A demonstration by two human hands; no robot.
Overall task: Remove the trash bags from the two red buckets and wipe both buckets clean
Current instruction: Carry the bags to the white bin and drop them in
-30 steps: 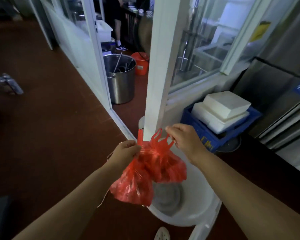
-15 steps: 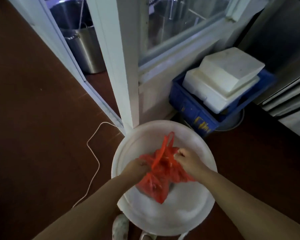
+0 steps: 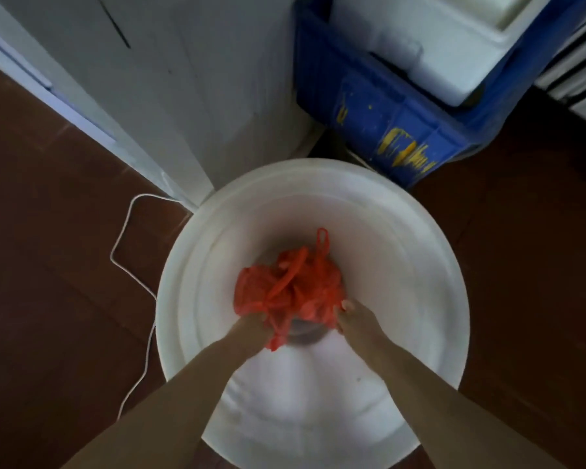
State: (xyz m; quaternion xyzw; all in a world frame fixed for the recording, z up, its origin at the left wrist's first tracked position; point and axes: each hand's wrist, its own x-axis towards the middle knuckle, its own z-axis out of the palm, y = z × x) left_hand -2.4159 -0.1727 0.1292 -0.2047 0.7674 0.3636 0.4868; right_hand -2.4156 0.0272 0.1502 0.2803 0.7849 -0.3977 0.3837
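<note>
A crumpled red trash bag [image 3: 290,286] lies low inside a large white bin [image 3: 447,265], near its bottom. My left hand [image 3: 251,328] reaches down into the bin and touches the bag's lower left side; its fingers are mostly hidden under the plastic. At the bag's lower right edge my right hand [image 3: 351,316] has its fingers against the plastic. One bag handle loop sticks up at the back. No red bucket is in view.
A blue crate [image 3: 386,106] holding white foam boxes [image 3: 454,45] stands right behind the bin. A white door post [image 3: 170,96] rises at the back left. A thin white cord [image 3: 132,265] trails over the dark red floor [image 3: 48,299] on the left.
Both hands went from holding the bag up at chest height to lowering it deep into the white bin. The view tipped downward and closer to the bin.
</note>
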